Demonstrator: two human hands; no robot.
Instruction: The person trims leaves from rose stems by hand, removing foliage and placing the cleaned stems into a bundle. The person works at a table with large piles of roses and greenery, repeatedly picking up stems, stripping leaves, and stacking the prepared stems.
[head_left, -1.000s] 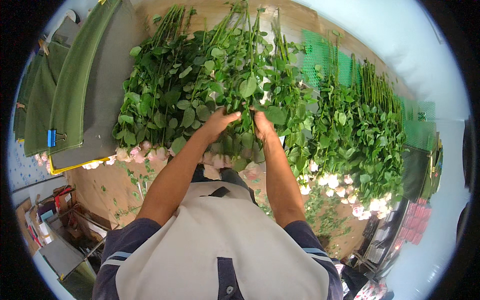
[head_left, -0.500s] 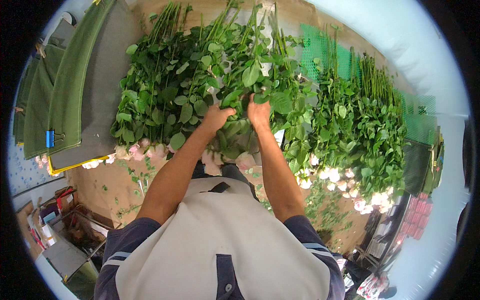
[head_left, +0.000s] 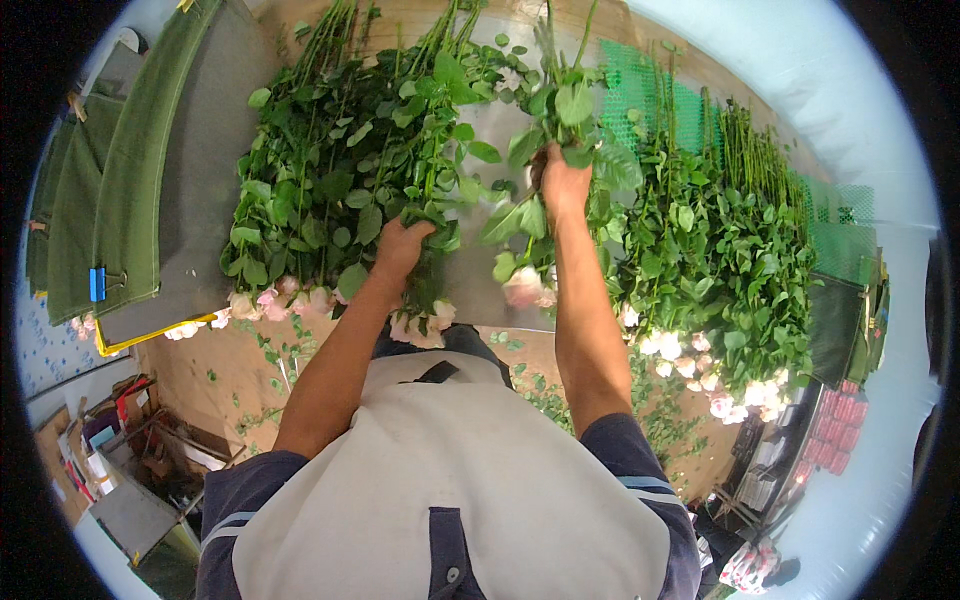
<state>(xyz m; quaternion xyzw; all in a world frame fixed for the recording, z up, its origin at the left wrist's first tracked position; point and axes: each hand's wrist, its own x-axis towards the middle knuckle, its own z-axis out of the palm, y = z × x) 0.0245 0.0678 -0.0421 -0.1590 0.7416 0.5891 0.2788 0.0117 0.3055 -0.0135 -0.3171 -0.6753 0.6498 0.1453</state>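
Person leans over a grey, smooth-surfaced tabletop [head_left: 490,260], both arms outstretched. Left grip [head_left: 400,250], a bare hand: thumb over foliage at the inner side of a broad heap of leafy green rose stems [head_left: 320,180], its fingers partly hidden. Right grip [head_left: 566,185], also bare: closed around a small bunch of leafy green stems [head_left: 572,105], cut ends pointing away from the person; pale pink rose blooms [head_left: 524,288] below the hand. Bare strip of tabletop between the two. To the right, a second green-leaved heap [head_left: 700,230], whitish-pink blooms toward the person; green plastic mesh [head_left: 625,90] beside it.
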